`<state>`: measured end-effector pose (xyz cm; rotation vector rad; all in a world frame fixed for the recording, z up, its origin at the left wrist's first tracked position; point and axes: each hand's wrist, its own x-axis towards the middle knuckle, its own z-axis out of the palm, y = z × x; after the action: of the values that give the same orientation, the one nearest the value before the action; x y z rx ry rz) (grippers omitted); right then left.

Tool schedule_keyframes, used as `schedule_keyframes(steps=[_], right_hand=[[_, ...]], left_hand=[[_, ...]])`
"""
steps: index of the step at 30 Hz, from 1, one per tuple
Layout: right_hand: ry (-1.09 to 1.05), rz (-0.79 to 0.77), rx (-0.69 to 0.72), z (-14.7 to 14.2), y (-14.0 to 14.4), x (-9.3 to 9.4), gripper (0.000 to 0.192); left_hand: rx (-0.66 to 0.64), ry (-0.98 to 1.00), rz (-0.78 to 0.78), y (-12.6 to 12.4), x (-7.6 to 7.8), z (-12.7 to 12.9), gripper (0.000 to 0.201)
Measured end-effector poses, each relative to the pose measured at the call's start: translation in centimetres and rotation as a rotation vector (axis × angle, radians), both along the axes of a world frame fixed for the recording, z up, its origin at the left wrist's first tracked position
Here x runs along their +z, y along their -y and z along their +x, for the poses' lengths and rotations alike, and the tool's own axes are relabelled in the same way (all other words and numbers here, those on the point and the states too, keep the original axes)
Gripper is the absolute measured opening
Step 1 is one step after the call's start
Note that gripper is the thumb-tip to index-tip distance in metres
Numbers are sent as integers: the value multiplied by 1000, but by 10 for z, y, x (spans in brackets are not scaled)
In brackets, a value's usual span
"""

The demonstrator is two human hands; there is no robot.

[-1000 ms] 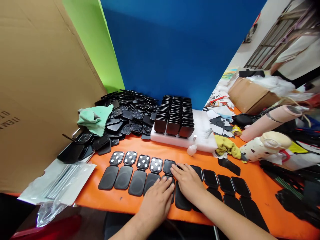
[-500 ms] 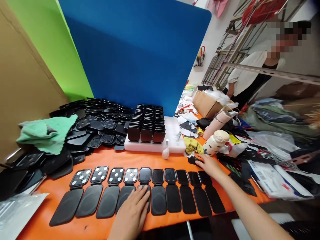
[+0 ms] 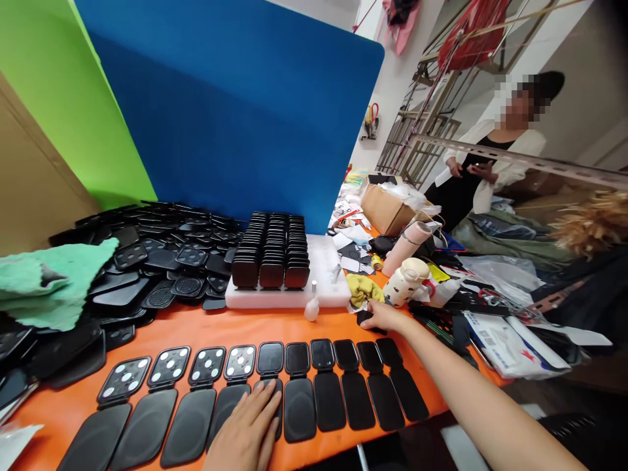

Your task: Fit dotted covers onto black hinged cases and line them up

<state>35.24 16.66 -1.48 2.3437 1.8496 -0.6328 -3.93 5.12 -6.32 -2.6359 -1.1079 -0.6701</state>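
Across the orange table runs a row of black hinged two-panel pieces (image 3: 299, 409), unfolded. The leftmost few have white dots on their upper panels; the others have plain dark panels. My left hand (image 3: 245, 428) lies flat with fingers stretched over the lower panel of a middle piece. Beyond the right end of the row, my right hand (image 3: 385, 316) has its fingers closed on a small black piece (image 3: 364, 316), mostly hidden under the hand. Just behind those fingers lies a crumpled yellow cloth (image 3: 364, 291).
Slim black panels stand in rows in a white foam block (image 3: 275, 299), with a small clear bottle (image 3: 311, 307) before it. At left are a heap of black parts (image 3: 161, 255) and a green cloth (image 3: 53, 281). A cream bottle (image 3: 405, 282) stands right; a person (image 3: 483, 163) is beyond.
My right hand's fingers have gone from spread to closed on the small black piece. My left hand stays on the same row piece. The view has swung right, and the person's hands now show.
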Motion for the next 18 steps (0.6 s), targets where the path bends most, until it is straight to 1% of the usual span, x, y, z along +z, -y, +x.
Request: schedule_keyframes(steps=[5, 9, 13, 18], right_hand=[[44, -25, 60, -5, 5, 1, 26], [145, -61, 12, -8, 6, 6, 31], [208, -136, -36, -7, -1, 11, 30], [219, -192, -19, -5, -8, 14, 28]], left_hand=[[12, -50, 11, 1, 1, 0, 37], [-8, -71, 67, -3, -1, 0, 36], [-41, -75, 137, -9, -4, -1, 35], [-54, -73, 154, -12, -5, -3, 37]])
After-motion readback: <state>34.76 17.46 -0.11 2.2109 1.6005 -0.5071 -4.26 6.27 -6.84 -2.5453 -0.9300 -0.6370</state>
